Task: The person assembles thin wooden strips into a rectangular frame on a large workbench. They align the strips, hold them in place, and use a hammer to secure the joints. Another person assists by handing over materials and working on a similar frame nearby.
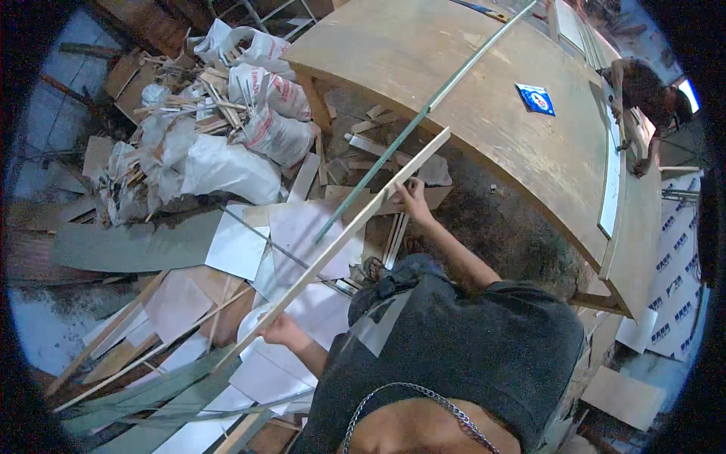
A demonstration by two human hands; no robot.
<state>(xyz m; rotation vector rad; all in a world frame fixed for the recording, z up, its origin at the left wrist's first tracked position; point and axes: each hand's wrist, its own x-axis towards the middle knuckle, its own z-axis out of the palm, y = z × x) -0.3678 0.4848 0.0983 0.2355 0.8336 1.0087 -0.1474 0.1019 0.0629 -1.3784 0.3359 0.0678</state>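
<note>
A long pale wooden strip (344,242) slants across in front of me, from lower left to upper right. My left hand (281,331) is closed round its lower part. Further up, my right hand (412,200) grips it with thumb and fingers; its upper end reaches past that hand toward the table edge. Close beyond it runs a long thin green strip (378,168), lying over the edge of the wooden table (378,60) and sticking out toward the floor.
A blue packet (535,99) and a white panel (611,170) lie on the table. Another person (650,98) leans over its right side, hands near that panel. White sacks (231,165) with wood scraps stand left; offcut boards (234,242) and strips litter the floor.
</note>
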